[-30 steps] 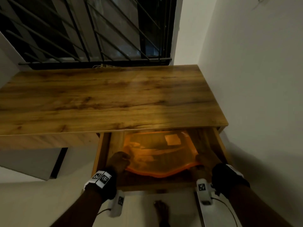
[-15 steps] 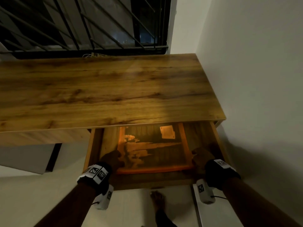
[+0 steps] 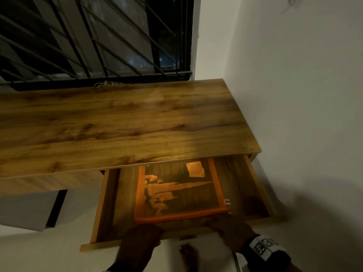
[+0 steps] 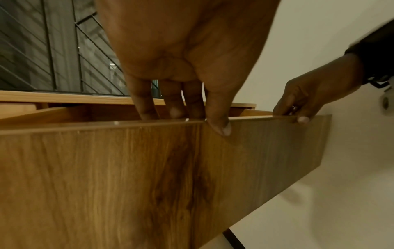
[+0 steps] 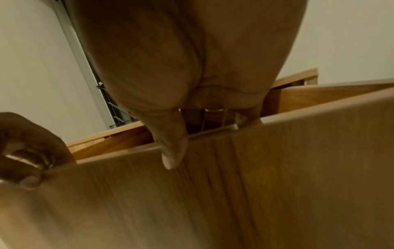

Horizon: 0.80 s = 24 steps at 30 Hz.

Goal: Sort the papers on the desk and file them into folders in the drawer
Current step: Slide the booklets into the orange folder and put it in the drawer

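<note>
The wooden drawer [image 3: 121,195] stands pulled out under the desk top [image 3: 117,118]. An orange see-through folder [image 3: 177,193] lies flat inside it, with a pale slip [image 3: 194,169] showing through near its far right corner. My left hand [image 3: 143,234] grips the top edge of the drawer front [image 4: 127,168], fingers inside and thumb on the outer face [image 4: 192,120]. My right hand [image 3: 225,224] holds the same edge further right in the same way [image 5: 209,134]. No loose papers show on the desk.
A barred window [image 3: 88,36] runs behind the desk and a white wall [image 3: 294,95] closes the right side. A grey block [image 3: 25,209] sits under the desk at left. A bare foot [image 3: 188,254] is on the floor below the drawer front.
Both hands have let go of the orange folder, which now lies flat in the drawer. They have moved back onto the drawer front's top edge.
</note>
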Each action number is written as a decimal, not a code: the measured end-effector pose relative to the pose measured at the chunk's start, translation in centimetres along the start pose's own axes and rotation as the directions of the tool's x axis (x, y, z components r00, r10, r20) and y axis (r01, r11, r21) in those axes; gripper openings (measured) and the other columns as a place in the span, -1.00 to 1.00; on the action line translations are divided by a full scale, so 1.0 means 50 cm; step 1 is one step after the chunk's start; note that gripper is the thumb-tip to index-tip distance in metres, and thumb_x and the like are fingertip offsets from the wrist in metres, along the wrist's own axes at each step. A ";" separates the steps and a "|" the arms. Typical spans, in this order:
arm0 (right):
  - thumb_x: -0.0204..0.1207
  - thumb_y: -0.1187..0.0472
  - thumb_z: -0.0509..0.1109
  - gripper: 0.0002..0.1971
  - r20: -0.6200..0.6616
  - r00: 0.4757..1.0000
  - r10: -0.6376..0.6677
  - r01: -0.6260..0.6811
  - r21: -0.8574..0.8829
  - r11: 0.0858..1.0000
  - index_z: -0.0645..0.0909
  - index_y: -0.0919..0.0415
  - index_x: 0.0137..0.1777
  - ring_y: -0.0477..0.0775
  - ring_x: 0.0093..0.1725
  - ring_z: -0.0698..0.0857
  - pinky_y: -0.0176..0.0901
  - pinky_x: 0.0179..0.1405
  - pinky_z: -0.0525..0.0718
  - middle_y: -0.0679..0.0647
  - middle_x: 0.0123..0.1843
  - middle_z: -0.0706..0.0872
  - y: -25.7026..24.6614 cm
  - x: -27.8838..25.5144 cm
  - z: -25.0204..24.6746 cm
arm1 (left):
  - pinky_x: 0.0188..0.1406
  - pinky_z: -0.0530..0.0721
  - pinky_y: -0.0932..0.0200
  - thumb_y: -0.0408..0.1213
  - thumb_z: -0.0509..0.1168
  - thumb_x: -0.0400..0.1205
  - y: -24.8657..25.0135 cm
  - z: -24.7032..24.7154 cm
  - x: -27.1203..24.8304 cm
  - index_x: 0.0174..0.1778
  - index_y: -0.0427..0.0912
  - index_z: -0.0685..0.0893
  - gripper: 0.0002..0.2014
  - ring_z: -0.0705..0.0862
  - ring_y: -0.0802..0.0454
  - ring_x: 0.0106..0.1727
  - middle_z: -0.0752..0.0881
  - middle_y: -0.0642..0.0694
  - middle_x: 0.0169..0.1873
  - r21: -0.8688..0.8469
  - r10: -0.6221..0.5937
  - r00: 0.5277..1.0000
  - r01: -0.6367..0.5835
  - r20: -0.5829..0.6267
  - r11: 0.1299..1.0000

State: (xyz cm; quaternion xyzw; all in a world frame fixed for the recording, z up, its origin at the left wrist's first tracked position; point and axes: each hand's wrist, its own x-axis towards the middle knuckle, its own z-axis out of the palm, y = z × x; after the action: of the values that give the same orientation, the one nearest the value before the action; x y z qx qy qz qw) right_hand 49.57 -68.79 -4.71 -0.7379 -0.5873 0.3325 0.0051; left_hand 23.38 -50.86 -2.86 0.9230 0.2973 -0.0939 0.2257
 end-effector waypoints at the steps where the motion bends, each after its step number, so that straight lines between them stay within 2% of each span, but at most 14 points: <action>1: 0.58 0.06 -0.15 -0.42 -0.019 1.000 -0.013 0.013 -0.019 1.000 0.32 -0.48 0.51 0.14 0.55 0.52 0.11 0.57 0.45 -0.06 0.58 0.54 0.005 0.004 0.000 | -0.40 0.66 0.52 -0.14 0.75 0.09 0.004 -0.007 0.000 -0.26 0.26 0.74 -0.59 0.69 0.51 -0.39 0.71 0.38 -0.41 -0.091 0.006 0.998 -0.011 -0.056 0.996; 2: 0.60 0.06 -0.12 -0.44 -0.043 0.999 -0.026 0.025 -0.022 0.999 0.33 -0.50 0.49 0.14 0.52 0.55 0.11 0.54 0.48 -0.07 0.56 0.55 0.007 0.007 -0.005 | -0.30 0.58 0.65 -0.25 0.68 0.30 0.012 -0.019 0.011 -0.19 0.24 0.70 -0.64 0.66 0.60 -0.33 0.69 0.42 -0.36 -0.211 -0.003 0.994 -0.021 -0.112 0.977; 3: 0.65 0.10 -0.06 -0.47 -0.063 0.997 -0.034 0.032 -0.019 0.999 0.40 -0.44 0.50 0.14 0.49 0.57 0.08 0.52 0.50 -0.07 0.54 0.57 0.010 0.013 -0.012 | -0.22 0.57 0.67 -0.30 0.62 0.41 0.010 -0.016 0.025 -0.14 0.25 0.65 -0.64 0.64 0.65 -0.28 0.65 0.42 -0.27 -0.220 -0.012 0.981 -0.032 -0.192 0.975; 4: 0.68 0.13 0.01 -0.50 -0.087 0.995 -0.043 0.042 -0.017 0.999 0.48 -0.33 0.51 0.14 0.46 0.58 0.04 0.51 0.51 -0.04 0.52 0.58 0.010 0.020 -0.021 | -0.18 0.57 0.67 -0.30 0.59 0.44 0.012 -0.018 0.037 -0.10 0.26 0.62 -0.62 0.63 0.67 -0.24 0.61 0.41 -0.17 -0.203 -0.004 0.972 -0.046 -0.237 0.978; 5: 0.68 0.13 0.04 -0.52 -0.134 0.990 -0.047 0.046 -0.012 0.999 0.55 -0.26 0.48 0.16 0.47 0.59 0.03 0.52 0.51 -0.01 0.52 0.59 0.010 0.029 -0.029 | -0.15 0.59 0.66 -0.29 0.60 0.43 0.016 -0.027 0.046 -0.06 0.28 0.59 -0.59 0.64 0.66 -0.19 0.58 0.37 -0.09 -0.236 -0.036 0.976 -0.017 -0.215 0.972; 6: 0.65 0.11 0.07 -0.54 -0.199 0.978 -0.059 0.056 -0.017 0.998 0.58 -0.25 0.45 0.18 0.48 0.58 0.07 0.54 0.51 0.01 0.54 0.57 0.013 0.041 -0.036 | -0.06 0.64 0.56 -0.25 0.66 0.33 0.012 -0.037 0.054 0.01 0.27 0.61 -0.52 0.67 0.56 -0.07 0.61 0.30 -0.01 -0.247 -0.073 0.980 0.025 -0.187 0.969; 8: 0.56 0.13 0.27 -0.54 -0.310 0.949 -0.063 0.035 -0.095 0.995 0.52 -0.26 0.43 0.20 0.51 0.58 0.24 0.48 0.56 0.02 0.61 0.49 0.025 0.069 -0.037 | 0.10 0.78 -0.04 -0.05 0.76 -0.04 -0.005 -0.041 0.071 0.27 0.14 0.63 -0.11 0.67 0.10 0.27 0.67 0.02 0.24 -0.063 -0.028 0.991 0.019 -0.131 0.998; 9: 0.47 0.16 0.40 -0.44 -0.337 0.940 -0.051 0.002 -0.144 0.990 0.46 -0.25 0.46 0.21 0.53 0.57 0.31 0.44 0.59 0.04 0.65 0.43 0.034 0.086 -0.036 | 0.10 0.74 -0.26 0.00 0.76 -0.13 -0.017 -0.040 0.085 0.40 0.09 0.56 0.08 0.60 -0.12 0.40 0.63 -0.09 0.37 0.034 -0.030 0.992 0.035 -0.122 0.999; 11: 0.24 0.18 0.59 -0.14 -0.340 0.940 -0.001 -0.072 -0.202 0.977 0.35 -0.20 0.56 0.25 0.56 0.53 0.42 0.42 0.55 0.14 0.69 0.37 0.026 0.108 -0.056 | 0.18 0.65 -0.38 0.06 0.76 -0.15 -0.032 -0.050 0.115 0.57 0.05 0.39 0.28 0.51 -0.29 0.51 0.54 -0.20 0.52 0.170 -0.056 0.991 0.077 -0.120 0.982; 14: 0.10 0.12 0.70 0.11 -0.432 0.901 0.031 -0.162 -0.271 0.949 0.25 -0.02 0.69 0.38 0.63 0.35 0.43 0.51 0.14 0.26 0.69 0.34 0.023 0.141 -0.092 | 0.37 0.48 -0.38 0.15 0.74 -0.11 -0.033 -0.081 0.152 0.72 0.15 0.06 0.48 0.31 -0.27 0.65 0.34 -0.17 0.65 0.212 -0.063 0.979 0.104 -0.192 0.972; 15: 0.14 0.09 0.69 0.12 -0.445 0.895 0.037 -0.179 -0.282 0.943 0.21 0.00 0.72 0.41 0.66 0.27 0.43 0.51 0.05 0.27 0.72 0.28 0.028 0.154 -0.103 | 0.41 0.44 -0.39 0.17 0.73 -0.09 -0.036 -0.088 0.167 0.73 0.18 -0.01 0.50 0.26 -0.28 0.67 0.27 -0.17 0.68 0.224 -0.065 0.974 0.115 -0.218 0.968; 17: 0.24 -0.01 0.64 0.12 -0.439 0.896 0.069 -0.214 -0.290 0.933 0.10 0.02 0.76 0.42 0.71 0.16 0.48 0.57 0.01 0.27 0.77 0.13 0.040 0.180 -0.122 | 0.45 0.40 -0.44 0.18 0.72 -0.04 -0.044 -0.099 0.197 0.73 0.18 -0.06 0.48 0.18 -0.30 0.70 0.16 -0.17 0.72 0.231 -0.065 0.973 0.117 -0.220 0.966; 20: 0.33 -0.10 0.59 0.10 -0.403 0.908 0.115 -0.236 -0.264 0.935 0.00 0.02 0.77 0.35 0.74 -0.04 0.55 0.57 -0.02 0.26 0.79 0.00 0.055 0.217 -0.152 | 0.49 0.37 -0.43 0.18 0.70 0.04 -0.054 -0.111 0.240 0.73 0.17 -0.01 0.39 0.11 -0.27 0.72 0.08 -0.13 0.74 0.259 -0.079 0.959 0.152 -0.272 0.954; 24: 0.37 -0.10 0.57 0.07 -0.363 0.917 0.167 -0.272 -0.260 0.926 0.02 0.07 0.77 0.40 0.75 0.02 0.64 0.54 0.09 0.28 0.78 0.02 0.064 0.260 -0.198 | 0.58 0.26 -0.36 0.19 0.63 0.20 -0.060 -0.130 0.296 0.73 0.18 -0.07 0.29 0.03 -0.22 0.74 -0.04 -0.09 0.75 0.278 -0.105 0.944 0.196 -0.312 0.940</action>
State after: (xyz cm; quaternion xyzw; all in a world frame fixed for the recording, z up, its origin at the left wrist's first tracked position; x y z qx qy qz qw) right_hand 58.41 -54.68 -4.59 -0.8372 -0.5345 0.1060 -0.0472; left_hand 33.80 -38.15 -2.79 0.9245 0.3798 -0.0185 0.0261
